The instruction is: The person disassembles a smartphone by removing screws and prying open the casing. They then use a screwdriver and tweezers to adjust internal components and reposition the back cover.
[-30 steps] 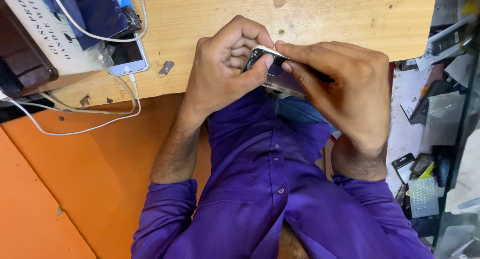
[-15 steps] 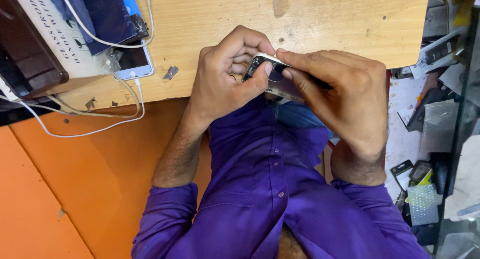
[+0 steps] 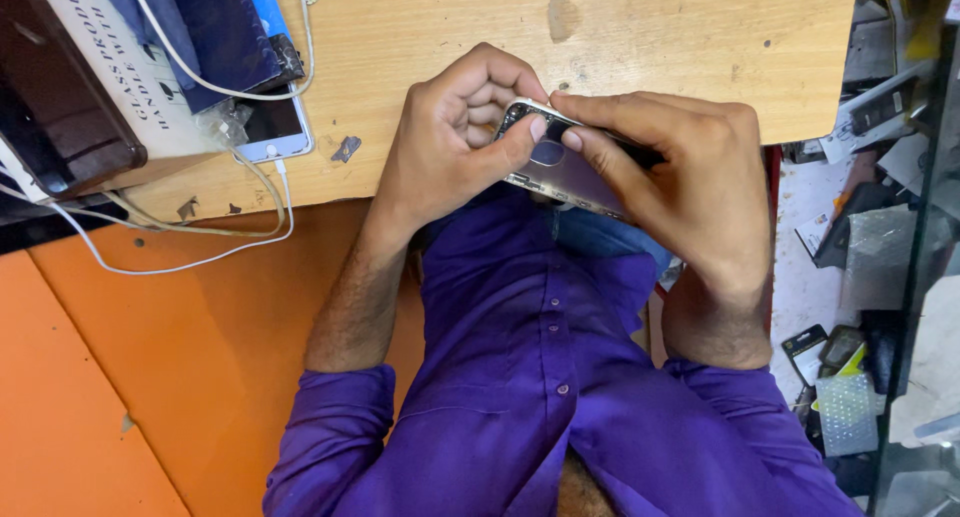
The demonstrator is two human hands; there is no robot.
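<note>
The phone body [image 3: 560, 172], a thin dark slab with a metal frame, is held in both hands just over the near edge of the wooden counter [image 3: 450, 37], above the lap of the person in a purple shirt [image 3: 540, 377]. The left hand [image 3: 455, 142] curls around its left end, grip pressed together on the frame, thumb lying across the dark face. The right hand [image 3: 690, 177] covers the right end, its fingers [image 3: 600, 112] stretched along the top edge and its thumb pressing on the face near the left thumb; this grip is pinching the phone body too. The slab tilts down to the right.

On the counter's left part lies a white smartphone [image 3: 278, 127] with a white cable [image 3: 180, 267] plugged in, beside a dark blue pouch [image 3: 215, 27] and a dark brown box [image 3: 55, 97]. A small grey scrap [image 3: 346, 149] lies near the smartphone. To the right, well apart from the hands, the floor holds scattered packaging [image 3: 850, 247].
</note>
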